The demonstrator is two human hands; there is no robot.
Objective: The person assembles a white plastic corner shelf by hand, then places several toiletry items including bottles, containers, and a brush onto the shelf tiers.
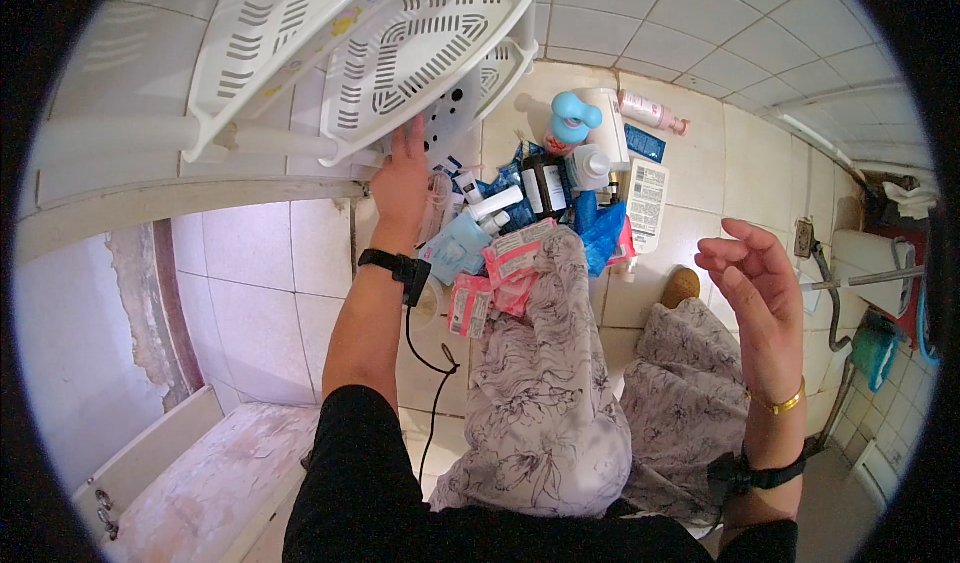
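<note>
tiled floor (pixel 692 203); left hand (pixel 400 185) by white shelf (pixel 432 55), grip unclear; right hand (pixel 766 291) loosely curled.

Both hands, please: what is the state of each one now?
Left hand: fingers extended at the white shelf rack; whether it grips cannot be told.
Right hand: open, fingers loosely curled, nothing visible in it.

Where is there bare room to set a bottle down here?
The floor is bare between the printed white bottle and the right hand, running up beside the pink bottle. The shelf tier above the left hand also looks bare. It is crowded between the left hand and the printed bottle, where the dark bottle and pink packets lie.
</note>
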